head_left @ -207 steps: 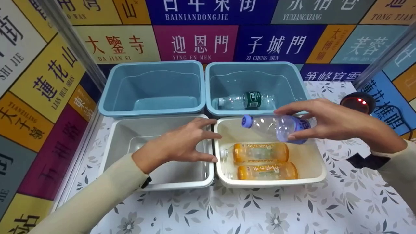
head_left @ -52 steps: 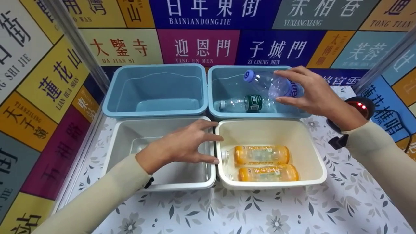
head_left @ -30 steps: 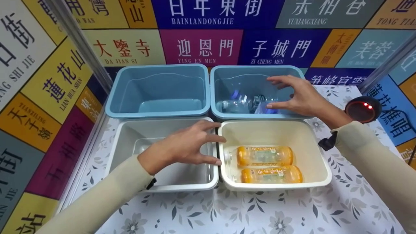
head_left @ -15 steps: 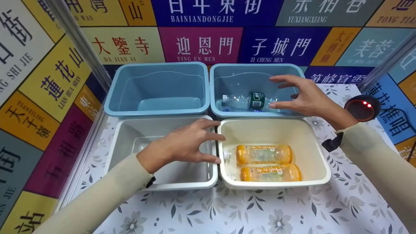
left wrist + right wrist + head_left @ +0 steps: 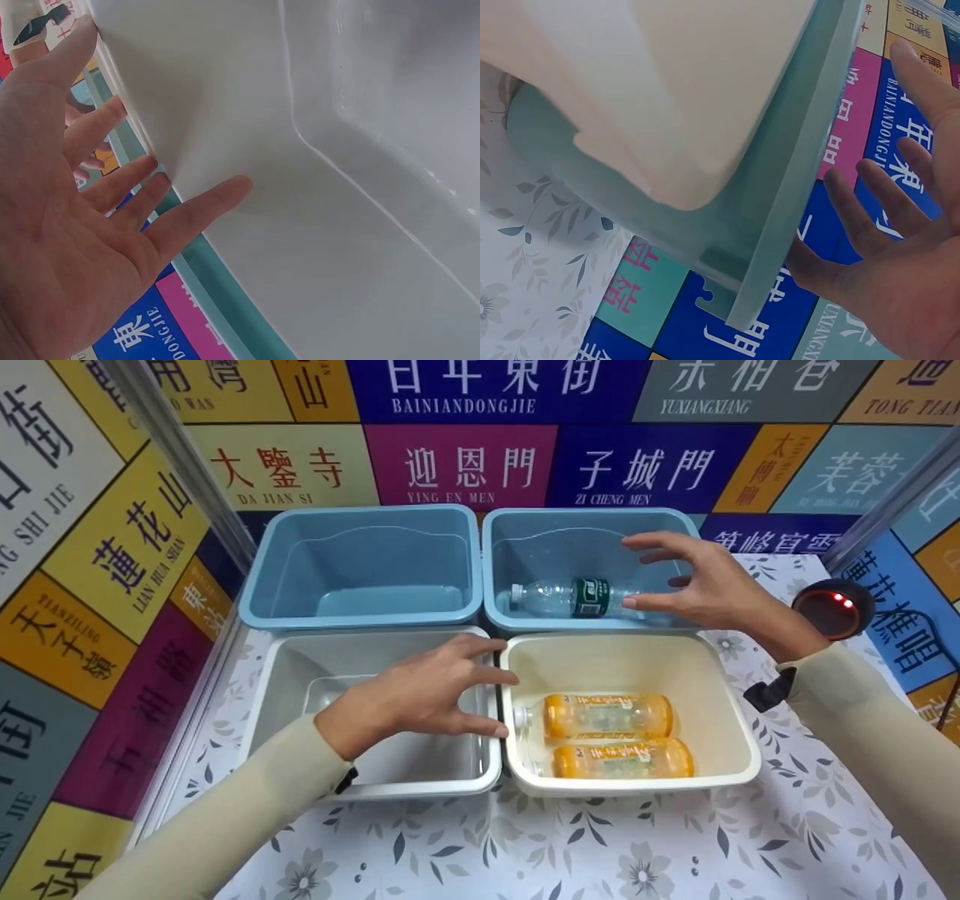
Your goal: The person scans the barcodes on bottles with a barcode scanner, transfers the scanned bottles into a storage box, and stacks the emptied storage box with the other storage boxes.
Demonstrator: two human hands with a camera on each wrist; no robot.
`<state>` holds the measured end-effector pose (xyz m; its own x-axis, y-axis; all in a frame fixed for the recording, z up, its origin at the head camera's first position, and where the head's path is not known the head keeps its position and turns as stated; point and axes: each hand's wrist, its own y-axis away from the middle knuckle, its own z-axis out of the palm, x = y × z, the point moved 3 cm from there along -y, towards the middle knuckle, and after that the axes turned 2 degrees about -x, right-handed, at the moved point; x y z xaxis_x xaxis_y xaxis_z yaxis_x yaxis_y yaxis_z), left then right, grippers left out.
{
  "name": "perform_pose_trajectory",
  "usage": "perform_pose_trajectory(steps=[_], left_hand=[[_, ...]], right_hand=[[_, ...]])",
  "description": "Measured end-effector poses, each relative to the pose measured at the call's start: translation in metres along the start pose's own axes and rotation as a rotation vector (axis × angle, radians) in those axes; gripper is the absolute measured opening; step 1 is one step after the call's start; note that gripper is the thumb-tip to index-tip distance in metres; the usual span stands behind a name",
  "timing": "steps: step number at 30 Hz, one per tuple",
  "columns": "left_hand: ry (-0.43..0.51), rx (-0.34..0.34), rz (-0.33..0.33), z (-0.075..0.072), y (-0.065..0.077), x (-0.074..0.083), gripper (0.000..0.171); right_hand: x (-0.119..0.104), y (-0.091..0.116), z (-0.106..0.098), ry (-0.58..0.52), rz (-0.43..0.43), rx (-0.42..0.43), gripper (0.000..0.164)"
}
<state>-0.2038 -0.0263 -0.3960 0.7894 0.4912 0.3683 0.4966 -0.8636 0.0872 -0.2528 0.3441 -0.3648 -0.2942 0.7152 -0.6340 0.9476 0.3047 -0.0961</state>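
Observation:
My right hand (image 5: pixel 709 581) is held over the right end of the back right blue bin (image 5: pixel 589 514), fingers and thumb spread with nothing between them. Below, a clear plastic bottle with a green label (image 5: pixel 589 596) lies on its side in that bin; the thumb overlaps its right end. The purple-capped bottle is hidden there. My left hand (image 5: pixel 420 694) reaches over the grey bin (image 5: pixel 390 791), its spread fingertips by the adjoining rims of the grey and cream bins. In the left wrist view the left palm (image 5: pixel 75 240) holds nothing. Two orange-labelled bottles (image 5: pixel 607 716) lie in the cream bin (image 5: pixel 724 712).
The back left blue bin (image 5: pixel 360 620) touches the right one's side. A round black device with red lights (image 5: pixel 834 607) stands right of the bins. Flower-patterned cloth (image 5: pixel 555 847) covers the table; lettered panels (image 5: pixel 461 465) rise behind.
The right hand carried the purple-capped bottle from over the cream bin to the back right bin and let it drop in. That bottle slid out of sight; the left hand stayed put.

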Motion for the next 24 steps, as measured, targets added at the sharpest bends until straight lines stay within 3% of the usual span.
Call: perform_pose_trajectory(steps=[11, 24], left_hand=[[0.009, -0.017, -0.018, 0.0, 0.0, 0.0, 0.069], [0.015, -0.027, -0.047, 0.0, 0.001, 0.001, 0.069]], right_hand=[[-0.018, 0.014, -0.001, 0.0, -0.05, 0.007, 0.063], [-0.032, 0.037, -0.001, 0.067, -0.13, -0.026, 0.065]])
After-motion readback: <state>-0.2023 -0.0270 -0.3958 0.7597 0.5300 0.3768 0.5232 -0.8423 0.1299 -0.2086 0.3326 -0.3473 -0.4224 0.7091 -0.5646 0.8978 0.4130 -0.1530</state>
